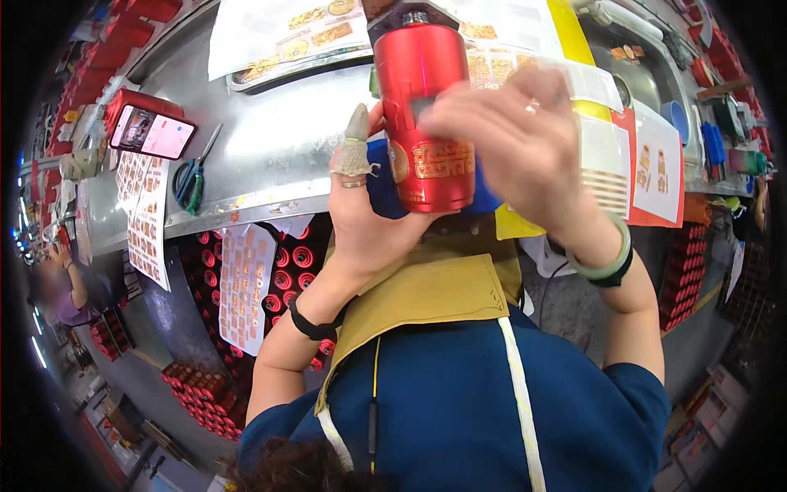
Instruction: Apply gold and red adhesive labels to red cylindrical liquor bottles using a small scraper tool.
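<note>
A red metal bottle [422, 70] with gold patterned decals near its base lies across the work spot in front of me, its threaded neck pointing away. Closed around its lower left side is my left hand [365, 230], with a pale wrap on one finger. My right hand [533, 152] is over the bottle's right side, fingertips at its middle beside a small dark patch. Motion smears these fingers, so whether they hold anything does not show. Below the bottle, a blue surface [381, 176] is partly covered.
On the metal table [270, 123] are a phone [153, 131], green-handled scissors [190, 180] and gold decal sheets [287, 33]. A metal tray [656, 61] stands at right. Several red bottles [283, 279] are stored under the table. Another person [78, 287] is at far left.
</note>
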`<state>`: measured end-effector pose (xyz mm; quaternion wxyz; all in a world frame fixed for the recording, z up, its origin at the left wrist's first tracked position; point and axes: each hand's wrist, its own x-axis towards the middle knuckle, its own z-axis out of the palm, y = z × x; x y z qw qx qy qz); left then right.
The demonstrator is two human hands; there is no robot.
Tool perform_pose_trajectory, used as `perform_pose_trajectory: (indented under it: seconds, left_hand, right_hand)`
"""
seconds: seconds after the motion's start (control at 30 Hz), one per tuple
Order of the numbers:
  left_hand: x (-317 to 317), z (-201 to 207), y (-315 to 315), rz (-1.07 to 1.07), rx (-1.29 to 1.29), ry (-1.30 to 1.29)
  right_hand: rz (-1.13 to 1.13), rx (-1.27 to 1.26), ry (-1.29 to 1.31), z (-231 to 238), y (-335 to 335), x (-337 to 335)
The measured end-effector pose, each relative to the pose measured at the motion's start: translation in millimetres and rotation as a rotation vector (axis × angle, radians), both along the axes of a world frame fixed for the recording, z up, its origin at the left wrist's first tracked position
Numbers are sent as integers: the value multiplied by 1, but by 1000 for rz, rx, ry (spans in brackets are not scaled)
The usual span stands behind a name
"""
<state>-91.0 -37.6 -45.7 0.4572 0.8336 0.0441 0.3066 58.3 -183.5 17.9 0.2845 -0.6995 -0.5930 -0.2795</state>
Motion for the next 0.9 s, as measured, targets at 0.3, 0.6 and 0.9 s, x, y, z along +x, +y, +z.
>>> perform_pose_trajectory:
  seconds: [0.3,0.6,0.9]
  left_hand:
    - [-6,0,6,-17,71,40]
    - [-9,-4,12,-68,70,87]
    - [-10,-2,16,-124,121,122]
  right_hand:
    - [-30,26,36,-4,-9,12]
    - [-83,84,143,-9,-16,10]
    - [-39,88,242,-7,-16,8]
